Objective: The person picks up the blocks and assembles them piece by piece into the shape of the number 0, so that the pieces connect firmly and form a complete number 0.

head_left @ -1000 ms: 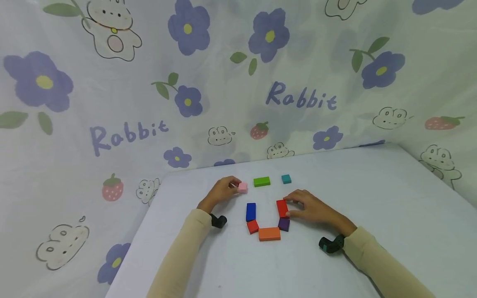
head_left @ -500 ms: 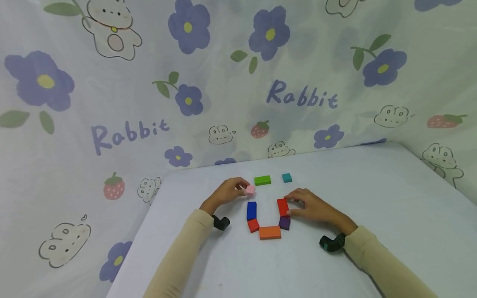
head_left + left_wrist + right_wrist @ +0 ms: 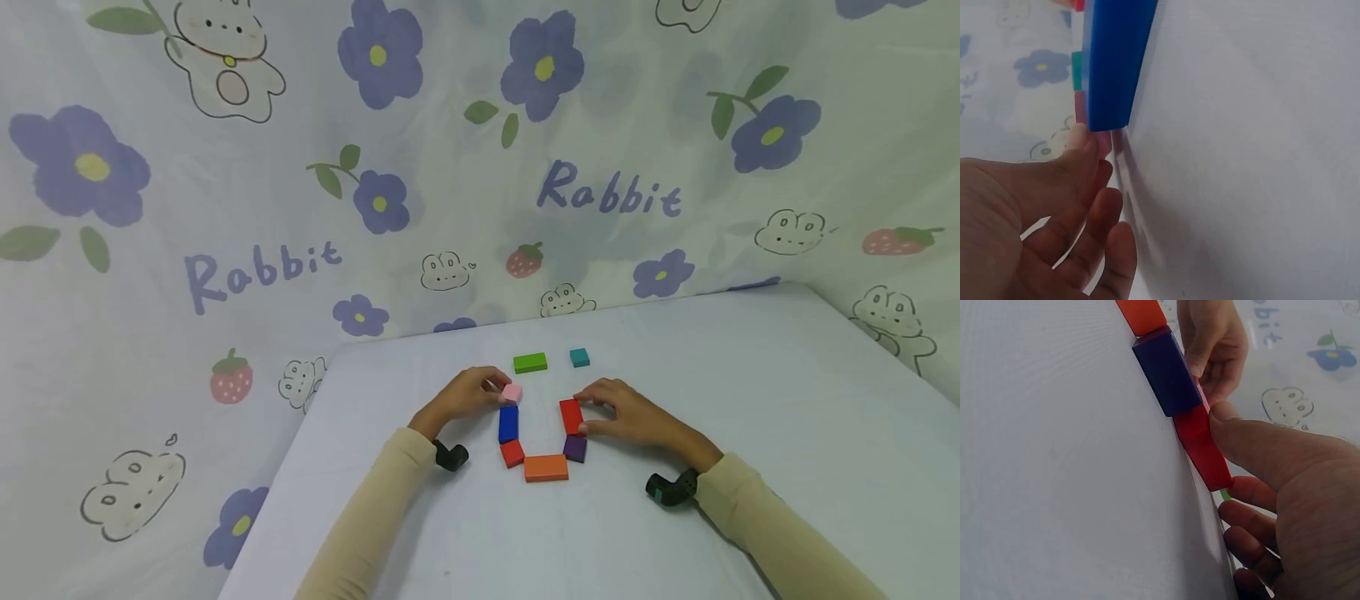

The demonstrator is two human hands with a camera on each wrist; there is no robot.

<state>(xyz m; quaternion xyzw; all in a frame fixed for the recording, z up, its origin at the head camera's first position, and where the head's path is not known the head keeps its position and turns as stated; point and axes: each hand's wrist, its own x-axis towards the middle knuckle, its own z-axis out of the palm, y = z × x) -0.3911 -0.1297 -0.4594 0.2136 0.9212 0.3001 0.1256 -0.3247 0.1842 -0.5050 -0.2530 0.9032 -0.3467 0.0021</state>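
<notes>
My left hand (image 3: 467, 394) pinches a small pink block (image 3: 512, 393) between thumb and fingers, at the far end of a blue rectangular block (image 3: 508, 424). In the left wrist view the blue block (image 3: 1119, 62) covers much of the pink one. Across from it, my right hand (image 3: 633, 417) holds a long red block (image 3: 572, 417) by its two ends with thumb and forefinger. A small red block (image 3: 513, 454), an orange block (image 3: 546, 468) and a purple block (image 3: 575, 448) complete a U shape with the blue and long red blocks.
Beyond the U lie a green rectangular block (image 3: 530, 363) and a small teal block (image 3: 580, 357). All rest on a white-covered table (image 3: 750, 375). A printed curtain (image 3: 480, 167) hangs behind the table's far edge. Dark devices (image 3: 672, 488) are worn at both wrists.
My left hand has carried the pink block rightward and toward me, from left of the green block to the blue block's far end. My right hand stays on the long red block.
</notes>
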